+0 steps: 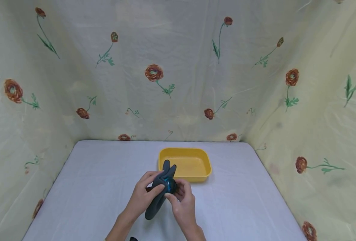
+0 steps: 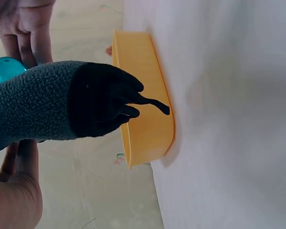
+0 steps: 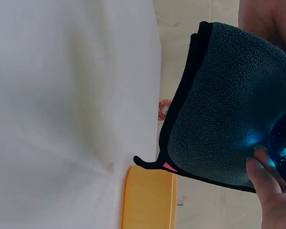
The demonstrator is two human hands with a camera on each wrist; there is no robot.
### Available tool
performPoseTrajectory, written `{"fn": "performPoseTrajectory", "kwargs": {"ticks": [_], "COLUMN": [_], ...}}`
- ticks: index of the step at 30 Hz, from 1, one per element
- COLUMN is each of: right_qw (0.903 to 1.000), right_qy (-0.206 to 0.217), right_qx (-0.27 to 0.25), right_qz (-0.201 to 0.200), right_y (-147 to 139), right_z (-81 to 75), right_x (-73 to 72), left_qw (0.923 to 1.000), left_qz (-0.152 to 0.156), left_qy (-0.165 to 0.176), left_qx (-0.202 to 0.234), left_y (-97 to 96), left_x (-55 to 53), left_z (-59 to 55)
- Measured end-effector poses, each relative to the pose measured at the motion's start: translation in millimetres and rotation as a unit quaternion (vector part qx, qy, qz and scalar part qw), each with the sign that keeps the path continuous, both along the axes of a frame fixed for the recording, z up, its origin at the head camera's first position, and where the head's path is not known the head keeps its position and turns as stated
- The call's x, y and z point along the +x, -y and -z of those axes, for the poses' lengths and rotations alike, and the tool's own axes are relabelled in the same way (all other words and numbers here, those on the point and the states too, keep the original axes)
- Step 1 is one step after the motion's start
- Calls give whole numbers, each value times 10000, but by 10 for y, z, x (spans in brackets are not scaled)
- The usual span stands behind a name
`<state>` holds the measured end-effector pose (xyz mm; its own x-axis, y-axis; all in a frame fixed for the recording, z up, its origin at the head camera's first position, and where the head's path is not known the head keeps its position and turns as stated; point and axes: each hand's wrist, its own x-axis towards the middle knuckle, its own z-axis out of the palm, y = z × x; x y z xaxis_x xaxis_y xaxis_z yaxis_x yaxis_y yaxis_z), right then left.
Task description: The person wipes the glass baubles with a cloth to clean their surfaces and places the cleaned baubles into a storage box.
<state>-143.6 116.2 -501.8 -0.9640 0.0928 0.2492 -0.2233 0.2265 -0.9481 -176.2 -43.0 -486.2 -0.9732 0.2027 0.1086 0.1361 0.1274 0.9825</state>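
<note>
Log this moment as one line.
left hand: grips dark cloth | right hand: holds shiny blue object | yellow tray: on table beyond hands

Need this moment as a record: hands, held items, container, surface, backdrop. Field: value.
Left hand: grips dark grey cloth
Right hand: holds glossy blue rounded item against the cloth
Item identity: cannot tell
Container: yellow tray, on the table beyond the hands
Surface: white-covered table
Backdrop: pale floral curtain
</note>
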Motion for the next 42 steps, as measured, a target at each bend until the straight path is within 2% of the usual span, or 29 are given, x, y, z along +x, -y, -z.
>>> {"fn": "performPoseTrajectory", "kwargs": {"ticks": [6, 25, 42], "right_qw": [9998, 9994, 9955], "right_qy": [122, 132, 456], "right_qx": [-117, -226, -627], "right_qz": [-113, -209, -542], "right_y": [-22, -41, -71], "right_z": [-1, -5, -13], "right_x": [-7, -18, -22], "left_qw": [10000, 9999, 9999], "left_qz": [29, 79, 89], "left_qy": [10, -59, -43], "left_qx": [16, -19, -86], "left_y": [-12, -12, -13], "left_x": [5, -1, 16], "left_z": [-1, 0, -21]}}
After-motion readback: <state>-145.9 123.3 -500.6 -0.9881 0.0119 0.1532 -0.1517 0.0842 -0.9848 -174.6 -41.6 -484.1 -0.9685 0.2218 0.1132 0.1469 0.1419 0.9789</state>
